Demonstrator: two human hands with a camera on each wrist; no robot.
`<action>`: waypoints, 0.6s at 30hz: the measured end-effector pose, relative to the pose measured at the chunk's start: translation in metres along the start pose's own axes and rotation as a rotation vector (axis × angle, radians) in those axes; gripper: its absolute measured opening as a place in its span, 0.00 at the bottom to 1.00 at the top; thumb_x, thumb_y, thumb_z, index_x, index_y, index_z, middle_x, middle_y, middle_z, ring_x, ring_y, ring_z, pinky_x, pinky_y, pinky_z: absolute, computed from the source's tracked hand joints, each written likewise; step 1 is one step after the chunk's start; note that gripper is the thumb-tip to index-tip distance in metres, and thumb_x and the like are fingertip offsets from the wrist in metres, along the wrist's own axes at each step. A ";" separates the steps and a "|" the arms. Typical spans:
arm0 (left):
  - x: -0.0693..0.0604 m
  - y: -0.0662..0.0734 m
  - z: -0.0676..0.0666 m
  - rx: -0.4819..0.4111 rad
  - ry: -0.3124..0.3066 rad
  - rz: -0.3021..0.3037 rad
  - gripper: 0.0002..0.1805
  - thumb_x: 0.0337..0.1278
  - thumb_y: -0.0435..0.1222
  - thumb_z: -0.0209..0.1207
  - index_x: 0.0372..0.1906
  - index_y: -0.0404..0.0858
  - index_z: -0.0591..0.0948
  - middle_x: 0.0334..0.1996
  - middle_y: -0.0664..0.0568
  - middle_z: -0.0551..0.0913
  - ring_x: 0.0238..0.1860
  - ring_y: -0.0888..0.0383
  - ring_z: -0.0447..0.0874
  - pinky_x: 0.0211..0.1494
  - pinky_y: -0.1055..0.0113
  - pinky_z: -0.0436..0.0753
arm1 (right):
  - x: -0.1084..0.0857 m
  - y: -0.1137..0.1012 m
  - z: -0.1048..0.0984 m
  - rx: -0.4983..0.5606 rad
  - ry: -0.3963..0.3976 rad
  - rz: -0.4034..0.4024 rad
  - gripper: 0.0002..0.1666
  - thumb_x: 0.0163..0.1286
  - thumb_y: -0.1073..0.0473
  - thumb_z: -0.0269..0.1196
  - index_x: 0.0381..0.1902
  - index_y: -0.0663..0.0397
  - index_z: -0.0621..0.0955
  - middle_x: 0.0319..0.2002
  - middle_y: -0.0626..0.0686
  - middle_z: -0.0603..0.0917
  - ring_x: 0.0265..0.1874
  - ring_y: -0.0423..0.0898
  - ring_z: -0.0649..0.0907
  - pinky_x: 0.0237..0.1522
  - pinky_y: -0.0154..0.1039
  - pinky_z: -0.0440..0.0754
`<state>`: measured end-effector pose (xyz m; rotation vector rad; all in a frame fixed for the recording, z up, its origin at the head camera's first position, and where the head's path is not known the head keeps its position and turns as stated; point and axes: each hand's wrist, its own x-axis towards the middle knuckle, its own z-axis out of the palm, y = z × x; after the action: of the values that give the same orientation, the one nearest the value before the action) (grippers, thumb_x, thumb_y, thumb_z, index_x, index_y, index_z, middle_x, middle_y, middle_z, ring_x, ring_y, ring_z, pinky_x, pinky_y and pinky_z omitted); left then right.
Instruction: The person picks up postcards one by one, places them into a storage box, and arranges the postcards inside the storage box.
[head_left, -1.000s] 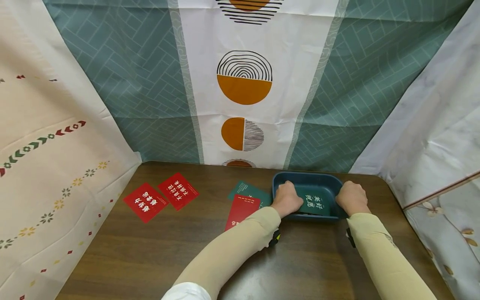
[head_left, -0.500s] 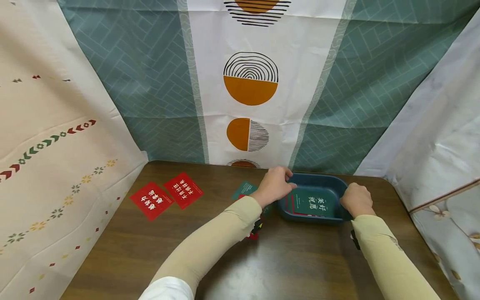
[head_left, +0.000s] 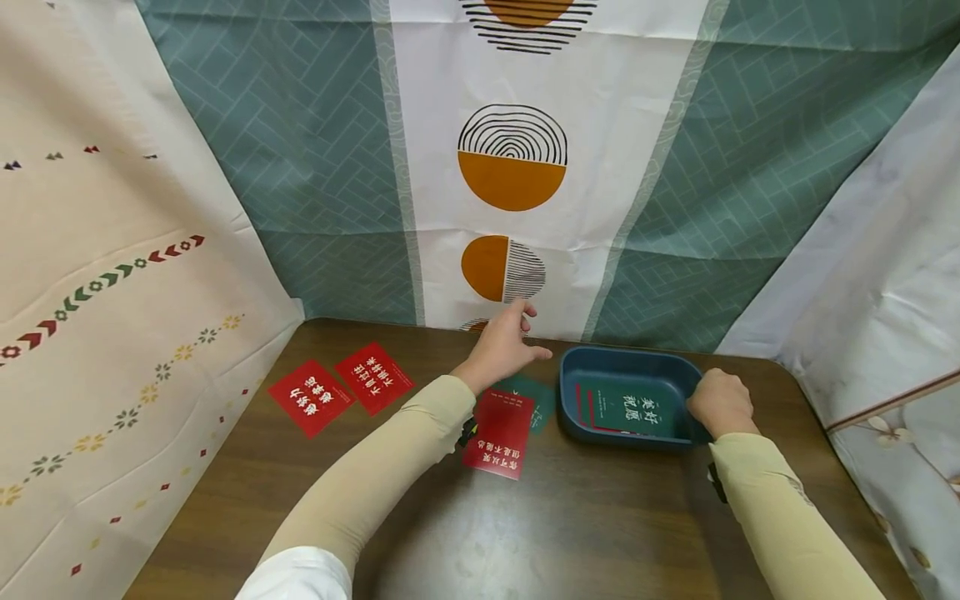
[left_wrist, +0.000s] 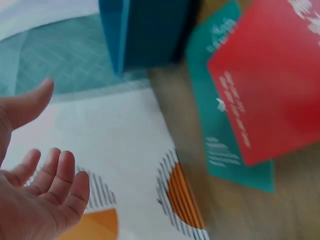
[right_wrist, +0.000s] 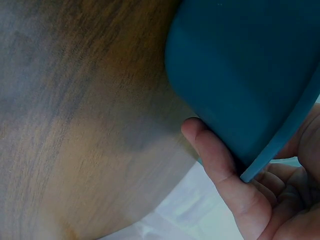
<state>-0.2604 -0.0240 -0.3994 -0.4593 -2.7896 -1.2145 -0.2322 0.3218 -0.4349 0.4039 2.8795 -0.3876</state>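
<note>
My right hand (head_left: pixel 722 403) grips the right end of a dark blue tray (head_left: pixel 626 354); in the right wrist view, its fingers lie along the tray's outer wall (right_wrist: pixel 240 75) and the rim is between them and the rest of the hand. Inside the tray lie a green card (head_left: pixel 633 407) and the red edges of others beneath. My left hand (head_left: pixel 501 343) is raised left of the tray, empty, thumb and fingers spread. Below it on the table, a red card (head_left: pixel 501 429) overlaps a green card (head_left: pixel 543 400); both also show in the left wrist view.
Two red cards (head_left: pixel 311 400) (head_left: pixel 375 377) lie side by side at the table's back left. A patterned cloth (head_left: pixel 330 208) hangs behind the wooden table (head_left: pixel 570 525), with pale cloths at the left (head_left: pixel 112 333) and right (head_left: pixel 892 308).
My left hand has let go of the tray's left side and moved left and up, uncovering the overlapping cards. The right hand keeps its grip; the whole view has shifted slightly.
</note>
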 end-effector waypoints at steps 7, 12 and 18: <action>-0.006 -0.032 0.005 0.123 -0.195 -0.005 0.38 0.32 0.47 0.75 0.53 0.43 0.71 0.45 0.52 0.76 0.45 0.58 0.72 0.47 0.64 0.79 | 0.000 0.001 0.000 0.000 -0.002 -0.009 0.26 0.55 0.61 0.59 0.44 0.81 0.73 0.40 0.78 0.77 0.32 0.68 0.79 0.24 0.54 0.79; -0.012 -0.050 0.013 0.239 -0.364 -0.059 0.43 0.30 0.47 0.76 0.57 0.45 0.68 0.51 0.50 0.75 0.47 0.56 0.72 0.49 0.61 0.80 | 0.001 0.001 0.001 -0.006 -0.008 -0.010 0.27 0.55 0.61 0.59 0.45 0.82 0.73 0.40 0.78 0.77 0.32 0.68 0.79 0.24 0.54 0.79; -0.017 -0.060 0.023 0.365 -0.453 -0.021 0.50 0.22 0.52 0.77 0.59 0.48 0.65 0.49 0.54 0.73 0.51 0.56 0.69 0.57 0.57 0.74 | 0.003 0.001 0.002 -0.013 0.002 0.001 0.27 0.55 0.60 0.59 0.46 0.81 0.72 0.40 0.78 0.77 0.33 0.69 0.79 0.25 0.54 0.79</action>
<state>-0.2603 -0.0504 -0.4605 -0.7509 -3.2969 -0.6329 -0.2344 0.3229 -0.4373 0.4042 2.8824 -0.3685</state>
